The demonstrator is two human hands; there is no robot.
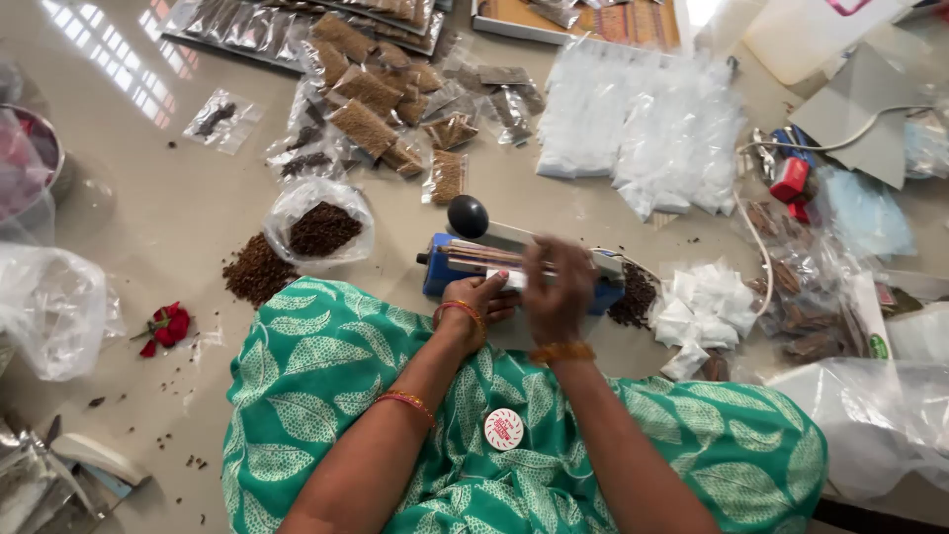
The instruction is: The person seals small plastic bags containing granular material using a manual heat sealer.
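A blue heat sealer [442, 269] with a black knob [468, 216] on its pale arm sits on the floor in front of my lap. My left hand [481, 299] and my right hand [557, 287] are together at its front edge, both pinching a small clear packet [508, 280] laid at the sealing bar. The right hand is blurred with motion. A green leaf-print cloth [326, 366] covers my knees below the hands.
Dark cloves lie in an open clear bag [321, 225] and a loose heap [255, 269] to the left. Filled spice packets [371, 94] lie farther back, stacks of empty clear pouches [643, 129] at the back right, small white packets [704, 307] beside the sealer, and a red flower [168, 324] at the left.
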